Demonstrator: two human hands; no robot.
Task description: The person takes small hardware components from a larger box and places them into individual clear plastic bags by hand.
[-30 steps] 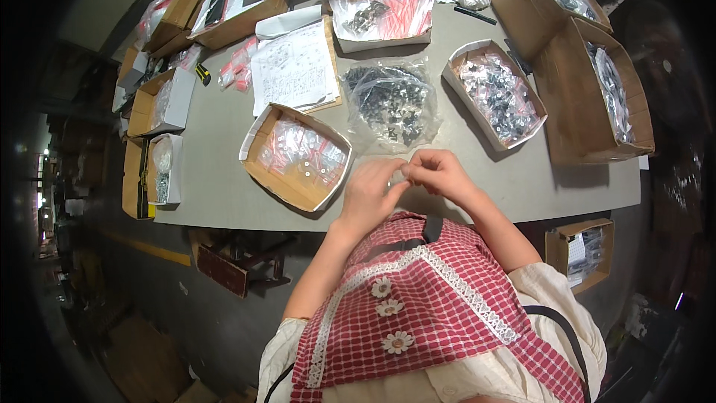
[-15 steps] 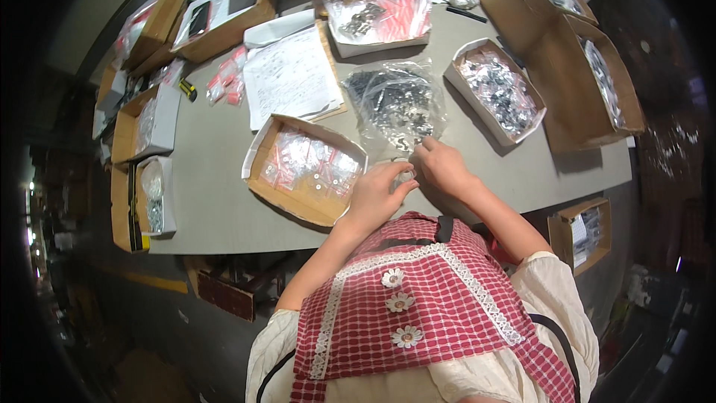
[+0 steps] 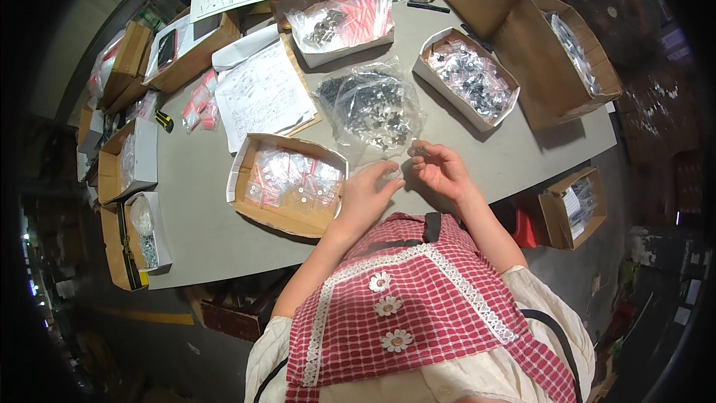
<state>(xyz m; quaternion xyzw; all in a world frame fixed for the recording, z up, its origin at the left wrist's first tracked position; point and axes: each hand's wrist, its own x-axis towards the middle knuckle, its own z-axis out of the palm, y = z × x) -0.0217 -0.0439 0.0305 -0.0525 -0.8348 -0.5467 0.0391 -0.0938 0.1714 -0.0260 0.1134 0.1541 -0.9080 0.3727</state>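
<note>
My left hand [image 3: 368, 192] is curled near the table's front edge, its thumb and fingers closed on what looks like a small clear plastic bag [image 3: 392, 172]. Beside it, palm partly turned up, my right hand [image 3: 441, 169] pinches a small dark metal piece [image 3: 418, 152] at the fingertips. Just beyond both hands lies a large clear bag [image 3: 373, 104] full of small black and silvery metal parts, its mouth toward me. Left of my left hand, a shallow cardboard box [image 3: 287, 222] holds small red-edged zip bags with little round pieces inside.
A white box [image 3: 477, 118] of filled packets stands right of the large bag. Behind it is another box [image 3: 343, 52] with red-edged bags. Written sheets [image 3: 261, 93] lie at left, near a yellow cutter [image 3: 164, 121]. Tall cartons [image 3: 548, 82] line the right; small boxes [image 3: 128, 160] the left.
My right hand has drawn back from the mouth of the large bag, turning palm up with a small metal piece. My left hand stays near the same spot. The whole view has shifted and tilted.
</note>
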